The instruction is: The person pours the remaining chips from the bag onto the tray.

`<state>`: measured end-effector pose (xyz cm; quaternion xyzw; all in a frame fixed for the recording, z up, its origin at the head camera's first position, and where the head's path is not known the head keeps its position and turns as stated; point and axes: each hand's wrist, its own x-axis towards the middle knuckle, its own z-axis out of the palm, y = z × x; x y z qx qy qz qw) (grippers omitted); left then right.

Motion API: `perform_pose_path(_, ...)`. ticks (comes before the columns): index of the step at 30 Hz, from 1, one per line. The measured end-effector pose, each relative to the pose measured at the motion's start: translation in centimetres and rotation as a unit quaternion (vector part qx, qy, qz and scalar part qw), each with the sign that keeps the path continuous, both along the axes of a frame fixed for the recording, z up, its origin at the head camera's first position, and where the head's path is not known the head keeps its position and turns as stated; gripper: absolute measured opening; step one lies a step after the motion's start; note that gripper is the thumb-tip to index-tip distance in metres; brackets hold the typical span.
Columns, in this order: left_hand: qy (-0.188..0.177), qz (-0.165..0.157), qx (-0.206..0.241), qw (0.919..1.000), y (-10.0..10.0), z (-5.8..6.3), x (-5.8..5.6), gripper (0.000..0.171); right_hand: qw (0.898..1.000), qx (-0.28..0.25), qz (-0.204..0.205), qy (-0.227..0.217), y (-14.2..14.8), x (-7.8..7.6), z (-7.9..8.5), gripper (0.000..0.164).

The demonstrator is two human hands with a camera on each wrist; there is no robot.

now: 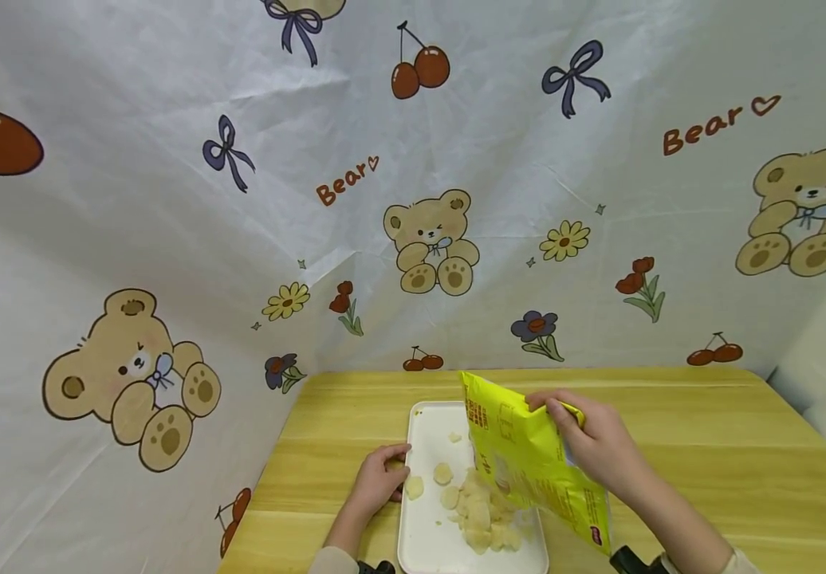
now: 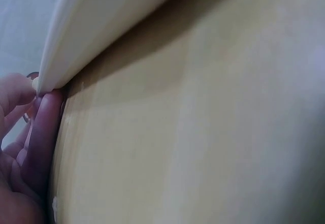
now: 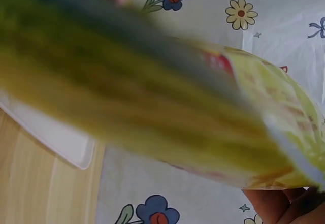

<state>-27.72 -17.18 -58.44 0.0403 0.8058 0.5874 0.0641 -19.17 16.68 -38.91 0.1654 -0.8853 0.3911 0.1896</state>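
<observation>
In the head view my right hand (image 1: 599, 434) grips a yellow chip bag (image 1: 521, 446) by its upper side. The bag hangs tilted over the right part of a white rectangular tray (image 1: 423, 534). A heap of pale potato chips (image 1: 477, 514) lies on the tray beneath the bag, with several loose ones to its left. My left hand (image 1: 379, 478) holds the tray's left rim; in the left wrist view its fingers (image 2: 44, 127) pinch that edge. The bag (image 3: 152, 112) fills much of the right wrist view, blurred, and hides part of the tray (image 3: 66, 142).
The tray stands on a light wooden table (image 1: 700, 446). Behind and to the left hangs a white sheet (image 1: 513, 159) printed with bears, bows, cherries and flowers. Wooden tabletop extends to the right of the bag.
</observation>
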Motion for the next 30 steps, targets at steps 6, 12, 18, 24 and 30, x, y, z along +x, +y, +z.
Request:
perform_pose_path(6, -0.002, -0.004, 0.007, 1.0, -0.1, -0.2, 0.1, 0.041, 1.0, -0.011, 0.001, -0.009, 0.1, 0.0, -0.1, 0.026)
perform_pose_path(12, 0.0, 0.0, 0.005, 1.0, 0.0, -0.2, 0.0, 0.041, 1.0, -0.004, -0.008, -0.006, 0.3, -0.1, -0.5, 0.027)
perform_pose_path(18, 0.002, 0.001, 0.003, 1.0, 0.0, -0.2, 0.0, 0.041, 1.0, -0.022, -0.009, -0.011, 0.5, 0.2, -0.9, 0.027)
perform_pose_path(24, 0.006, -0.003, 0.011, 0.9999, 0.0, -0.3, 0.0, 0.042, 0.999, -0.041, -0.013, 0.025, 1.0, 0.5, -1.4, 0.025)
perform_pose_path(30, 0.013, -0.006, 0.019, 0.9997, -0.1, -0.4, 0.0, 0.042, 0.998, -0.052, -0.03, 0.027, 1.8, 0.6, -1.9, 0.026)
